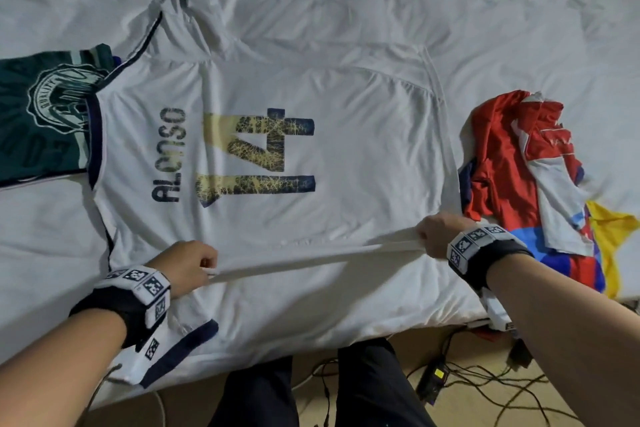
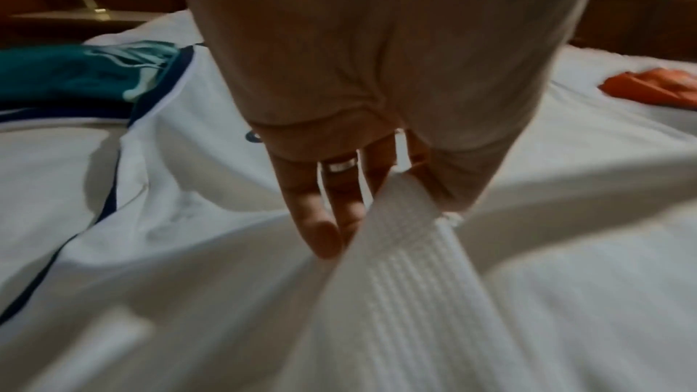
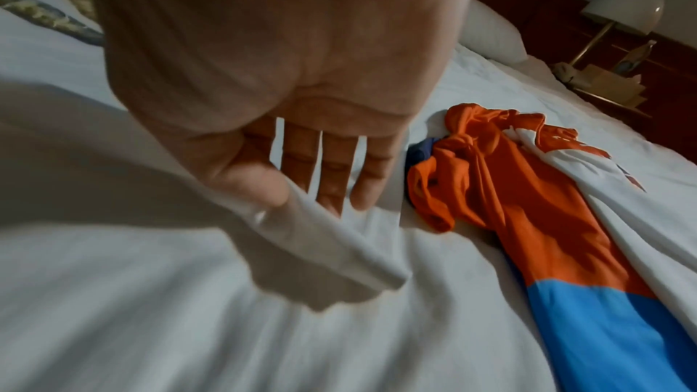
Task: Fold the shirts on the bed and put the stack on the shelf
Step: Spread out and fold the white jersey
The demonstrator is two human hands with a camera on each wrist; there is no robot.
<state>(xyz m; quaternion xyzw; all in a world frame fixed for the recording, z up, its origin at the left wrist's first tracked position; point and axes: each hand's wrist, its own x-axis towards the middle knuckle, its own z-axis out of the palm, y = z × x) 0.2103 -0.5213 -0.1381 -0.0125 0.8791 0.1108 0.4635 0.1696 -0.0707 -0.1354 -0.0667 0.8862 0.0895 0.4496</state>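
white jersey (image 1: 270, 149) – near side pinched taut, seemingly, by left hand (image 1: 187, 265), right hand (image 1: 438, 234).

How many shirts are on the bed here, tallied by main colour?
White jersey, spread flat, with both hands pinching its near fold: 1
Dark green shirt, at the left: 1
Red and white shirt, crumpled at the right: 1
Blue, red and yellow shirt, under the red one: 1
Total: 4; more may be hidden in the pile.

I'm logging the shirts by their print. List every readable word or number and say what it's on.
"ALONSO": white jersey, across the back.
"14": same jersey, cracked navy and gold digits beside the name.
"QUALITY": round crest on the green shirt; its other lettering is too cut off to read.
Red and white shirt: print crumpled, unreadable.
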